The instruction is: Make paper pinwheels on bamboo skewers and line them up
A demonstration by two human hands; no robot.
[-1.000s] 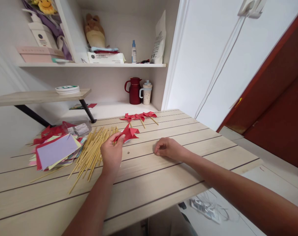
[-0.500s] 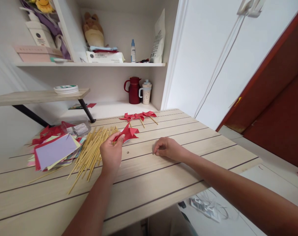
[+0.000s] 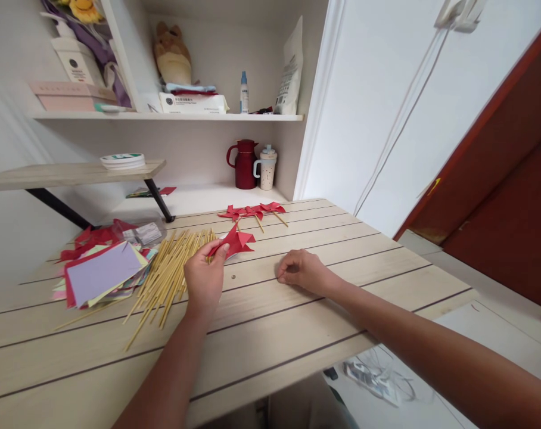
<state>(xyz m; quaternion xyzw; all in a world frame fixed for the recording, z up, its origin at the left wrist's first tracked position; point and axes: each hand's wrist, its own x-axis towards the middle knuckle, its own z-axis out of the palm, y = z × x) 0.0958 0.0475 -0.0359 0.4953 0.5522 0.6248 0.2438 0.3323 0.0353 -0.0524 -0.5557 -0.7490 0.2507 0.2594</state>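
Red paper pinwheel in left hand points up-right.

Matt red paper pinwheel; pale smooth wooden sticks; matt wood-grain table.

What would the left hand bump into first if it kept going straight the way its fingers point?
The left hand points away and slightly right, pinching a folded red paper pinwheel. Beyond that, probably the three finished red paper pinwheels on sticks farther back on the pale wooden table, though depth is unclear.
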